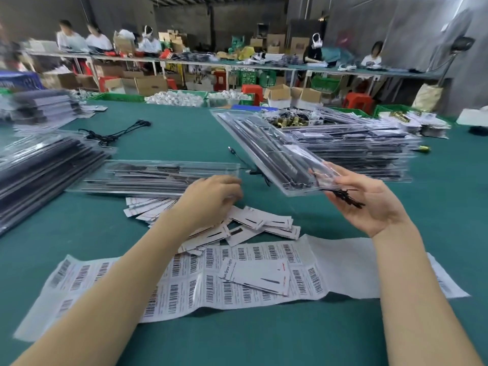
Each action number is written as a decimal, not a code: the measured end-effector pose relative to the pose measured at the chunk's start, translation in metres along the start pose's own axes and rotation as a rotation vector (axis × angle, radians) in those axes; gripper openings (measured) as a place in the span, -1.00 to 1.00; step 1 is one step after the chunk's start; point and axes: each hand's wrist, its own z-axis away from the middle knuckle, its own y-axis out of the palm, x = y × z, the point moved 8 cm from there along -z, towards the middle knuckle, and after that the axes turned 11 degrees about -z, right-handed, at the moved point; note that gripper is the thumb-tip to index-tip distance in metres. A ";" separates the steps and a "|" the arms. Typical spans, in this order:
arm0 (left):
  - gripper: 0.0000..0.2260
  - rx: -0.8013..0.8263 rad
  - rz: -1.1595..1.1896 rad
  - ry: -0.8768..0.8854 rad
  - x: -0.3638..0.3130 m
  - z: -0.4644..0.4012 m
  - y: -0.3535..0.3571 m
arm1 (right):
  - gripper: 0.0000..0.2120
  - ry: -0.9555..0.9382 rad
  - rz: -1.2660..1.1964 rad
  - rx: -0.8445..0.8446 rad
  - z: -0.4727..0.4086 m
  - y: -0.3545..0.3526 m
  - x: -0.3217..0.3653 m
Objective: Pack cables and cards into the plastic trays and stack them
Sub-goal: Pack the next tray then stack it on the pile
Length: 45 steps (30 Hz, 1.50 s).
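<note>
My right hand (369,202) holds up the near end of a clear plastic tray (266,146) with dark strips in it, tilted above the green table, and a small black cable piece (346,197) lies against its palm. My left hand (211,199) hovers with curled fingers over a fanned pile of white cards (253,223); whether it grips one is hidden. Just beyond the left hand, another clear tray (148,175) with dark strips lies flat on the table. A single card (257,276) rests on a barcode label sheet (184,283).
Tall stacks of packed trays stand at the left (39,165) and the right (364,149). A loose black cable (116,133) lies at the far left-centre. Crates, boxes and seated people line the benches beyond the table (184,133).
</note>
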 end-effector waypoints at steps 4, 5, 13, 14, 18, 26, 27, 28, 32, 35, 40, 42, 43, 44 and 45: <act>-0.74 0.125 -0.035 -0.139 0.015 0.002 0.005 | -0.63 -0.030 -0.024 0.016 0.010 -0.008 0.011; -0.75 0.154 -0.078 -0.150 0.014 0.001 0.008 | -0.61 -0.039 -0.031 0.030 0.012 -0.009 0.014; -0.58 0.250 1.364 -0.043 -0.056 -0.010 -0.028 | -0.47 0.013 0.077 0.286 0.008 0.035 -0.003; -0.56 0.283 1.549 -0.053 -0.062 -0.007 -0.027 | -0.46 0.022 0.076 0.324 0.007 0.042 -0.006; -0.40 0.250 1.992 -0.050 -0.065 -0.001 -0.033 | -0.41 -0.049 0.147 0.234 -0.004 0.045 -0.004; -0.81 -0.052 1.867 -0.545 -0.030 -0.006 -0.007 | -0.32 -0.004 0.604 0.077 -0.007 0.041 -0.011; -0.83 -0.058 1.884 -0.557 -0.023 -0.003 -0.004 | -0.36 0.010 0.671 0.097 -0.005 0.042 -0.010; -0.83 -0.068 1.905 -0.566 -0.015 0.001 -0.001 | -0.40 0.032 0.755 0.114 -0.003 0.042 -0.009; -0.80 -0.064 1.975 -0.615 0.011 0.012 0.012 | -0.73 0.174 1.172 0.180 0.002 0.046 -0.008; -0.70 -0.016 1.971 -0.601 0.011 0.011 0.017 | -0.89 0.221 1.418 0.213 0.003 0.056 -0.008; -0.68 0.057 2.091 -0.539 0.007 0.009 0.022 | -0.76 0.191 1.182 0.268 0.014 0.064 -0.002; -0.72 0.143 2.002 -0.516 0.005 0.009 0.023 | -0.75 0.131 1.148 0.188 0.010 0.051 0.006; -0.74 0.177 1.906 -0.511 0.005 0.009 0.024 | -0.77 0.089 1.171 0.139 0.008 0.043 0.010; -0.75 0.196 1.799 -0.508 0.005 0.010 0.024 | -0.81 0.056 1.195 0.098 0.006 0.037 0.012; -0.75 0.209 1.709 -0.504 0.007 0.010 0.024 | -0.84 0.045 1.210 0.074 0.004 0.032 0.011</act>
